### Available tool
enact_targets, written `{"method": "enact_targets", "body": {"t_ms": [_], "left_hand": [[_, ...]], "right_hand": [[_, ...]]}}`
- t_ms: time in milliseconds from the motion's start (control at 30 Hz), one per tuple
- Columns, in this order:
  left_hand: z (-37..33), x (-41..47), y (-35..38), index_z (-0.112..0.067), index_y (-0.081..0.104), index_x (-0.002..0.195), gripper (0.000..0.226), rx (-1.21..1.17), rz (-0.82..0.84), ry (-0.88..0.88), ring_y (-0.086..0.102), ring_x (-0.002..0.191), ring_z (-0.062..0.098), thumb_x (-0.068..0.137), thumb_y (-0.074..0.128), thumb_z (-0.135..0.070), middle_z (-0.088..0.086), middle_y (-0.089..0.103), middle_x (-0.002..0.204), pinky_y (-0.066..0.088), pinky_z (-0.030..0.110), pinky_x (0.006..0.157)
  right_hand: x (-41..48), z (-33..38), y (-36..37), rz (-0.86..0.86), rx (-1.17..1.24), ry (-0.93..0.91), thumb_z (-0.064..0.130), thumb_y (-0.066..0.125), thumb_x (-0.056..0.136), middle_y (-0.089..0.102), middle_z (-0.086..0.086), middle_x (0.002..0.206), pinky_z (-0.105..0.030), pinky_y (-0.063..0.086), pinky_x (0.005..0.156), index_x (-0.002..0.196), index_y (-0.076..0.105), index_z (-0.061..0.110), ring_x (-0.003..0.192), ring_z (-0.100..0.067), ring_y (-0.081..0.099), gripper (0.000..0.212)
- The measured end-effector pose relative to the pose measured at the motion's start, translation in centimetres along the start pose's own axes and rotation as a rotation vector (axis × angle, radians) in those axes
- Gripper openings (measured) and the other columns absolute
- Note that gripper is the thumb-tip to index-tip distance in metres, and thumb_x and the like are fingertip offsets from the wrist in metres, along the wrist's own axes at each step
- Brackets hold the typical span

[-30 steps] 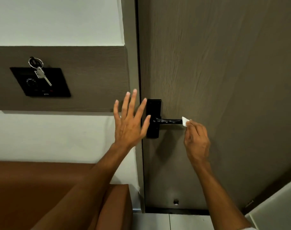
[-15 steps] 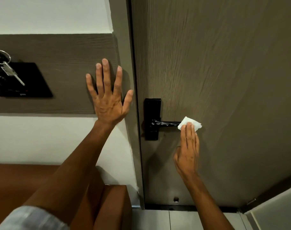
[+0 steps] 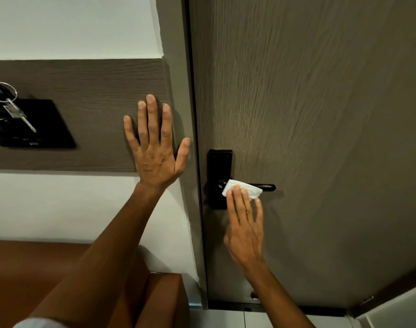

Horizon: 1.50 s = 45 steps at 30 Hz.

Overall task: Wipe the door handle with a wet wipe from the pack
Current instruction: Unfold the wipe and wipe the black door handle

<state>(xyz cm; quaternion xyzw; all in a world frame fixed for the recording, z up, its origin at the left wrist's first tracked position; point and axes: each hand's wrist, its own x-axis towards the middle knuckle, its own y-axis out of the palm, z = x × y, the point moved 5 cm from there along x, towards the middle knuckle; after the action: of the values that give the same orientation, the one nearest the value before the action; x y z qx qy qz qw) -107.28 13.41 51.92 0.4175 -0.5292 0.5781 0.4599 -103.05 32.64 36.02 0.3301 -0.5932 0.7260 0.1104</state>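
While the right hand presses a folded white wet wipe against the black door handle, its fingers lie flat and close together on the wipe, so the wipe is held by pressure against the metal and not by a closed grip. The wipe covers the part of the handle near its pivot, just beside the black back plate; the far tip of the handle is bare and shows to the right of the wipe. I judge that the flat fingers let the wipe slide along the bar.

The left hand holds nothing. It is spread wide, palm against the brown wood panel of the wall, with the thumb reaching toward the door frame. It probably gives the body support while the other arm works.

The door looks closed. Further to the left, a black panel sits on the wall with a key on a ring hanging in front of it. Below is a brown piece of furniture. The pack of wipes is not in view.
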Motion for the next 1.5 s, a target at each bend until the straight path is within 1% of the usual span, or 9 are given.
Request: {"method": "enact_targets", "body": {"t_ms": [100,233,433,600,733,900,1000,1233,1500], "left_hand": [[-0.1,0.0,0.0,-0.02,-0.004,0.152,0.071,-0.001,-0.006,0.006,-0.009,0.15,0.018,0.096,0.024,-0.054,-0.002,-0.018,0.161,-0.001,0.049,0.122],[0.1,-0.1,0.1,-0.021,-0.004,0.152,0.07,-0.011,-0.013,-0.002,-0.008,0.15,0.018,0.096,0.022,-0.054,-0.001,-0.013,0.163,0.0,0.049,0.121],[-0.1,-0.2,0.2,-0.02,-0.002,0.152,0.07,-0.029,-0.019,-0.004,-0.006,0.15,0.018,0.096,0.024,-0.054,-0.003,-0.018,0.161,0.001,0.049,0.122],[0.0,-0.2,0.2,-0.021,-0.002,0.152,0.071,-0.041,-0.013,-0.006,-0.005,0.15,0.019,0.096,0.026,-0.053,-0.002,-0.017,0.162,0.002,0.051,0.122],[0.1,-0.2,0.2,-0.021,-0.002,0.152,0.071,-0.04,-0.012,-0.009,-0.005,0.15,0.019,0.096,0.026,-0.053,0.001,-0.009,0.164,0.001,0.05,0.122],[0.1,-0.2,0.3,-0.021,-0.002,0.152,0.07,-0.049,-0.013,-0.005,-0.007,0.15,0.018,0.096,0.026,-0.053,-0.003,-0.019,0.161,-0.001,0.049,0.122],[0.2,-0.3,0.3,-0.021,-0.001,0.152,0.07,-0.039,-0.006,-0.007,-0.006,0.15,0.018,0.096,0.026,-0.053,0.0,-0.011,0.164,0.0,0.049,0.122],[0.0,-0.2,0.0,-0.022,-0.001,0.152,0.07,-0.05,-0.011,-0.004,-0.005,0.15,0.018,0.096,0.027,-0.052,0.0,-0.009,0.164,0.003,0.05,0.121],[0.0,-0.3,0.1,-0.022,-0.002,0.152,0.07,-0.054,-0.018,-0.008,-0.006,0.15,0.017,0.096,0.027,-0.053,-0.004,-0.018,0.162,0.002,0.05,0.121]], "right_hand": [[-0.7,-3.7,-0.9,-0.046,-0.003,0.087,0.01,0.043,0.066,0.025,-0.015,0.156,-0.05,0.012,0.118,0.148,0.021,0.006,0.145,-0.026,0.017,0.085],[-0.6,-6.1,-2.1,-0.148,0.094,0.165,0.003,0.033,0.073,0.027,-0.016,0.154,-0.047,0.015,0.119,0.146,0.026,0.003,0.145,-0.027,0.02,0.074],[-0.3,-2.1,-0.9,-0.054,0.062,0.041,0.006,0.037,0.075,0.032,-0.015,0.153,-0.049,0.015,0.117,0.145,0.031,0.003,0.145,-0.027,0.019,0.071],[1.0,1.4,-0.4,-0.019,0.009,-0.06,0.014,0.058,0.072,0.028,-0.012,0.153,-0.048,0.008,0.117,0.145,0.028,0.006,0.148,-0.021,-0.001,0.08],[2.2,2.9,-0.5,-0.014,-0.039,-0.099,0.018,0.064,0.07,0.022,-0.011,0.154,-0.048,0.003,0.117,0.146,0.028,0.005,0.146,-0.022,0.008,0.084],[2.3,3.8,-0.4,-0.012,-0.107,-0.137,0.02,0.063,0.07,0.021,-0.01,0.155,-0.049,0.004,0.117,0.145,0.027,0.005,0.145,-0.024,0.012,0.084],[1.7,2.9,-0.4,-0.03,-0.129,-0.167,0.022,0.062,0.073,0.02,-0.009,0.156,-0.05,0.006,0.117,0.145,0.031,0.006,0.145,-0.022,0.014,0.08],[-0.1,-2.1,-0.7,-0.054,-0.107,-0.033,0.026,0.044,0.082,0.028,-0.011,0.155,-0.054,0.016,0.115,0.147,0.03,0.009,0.144,-0.024,0.023,0.068],[-0.7,-6.2,-2.1,-0.185,0.022,0.117,0.015,0.049,0.083,0.023,-0.01,0.157,-0.048,0.019,0.118,0.148,0.028,0.008,0.145,-0.025,0.022,0.068]]}}
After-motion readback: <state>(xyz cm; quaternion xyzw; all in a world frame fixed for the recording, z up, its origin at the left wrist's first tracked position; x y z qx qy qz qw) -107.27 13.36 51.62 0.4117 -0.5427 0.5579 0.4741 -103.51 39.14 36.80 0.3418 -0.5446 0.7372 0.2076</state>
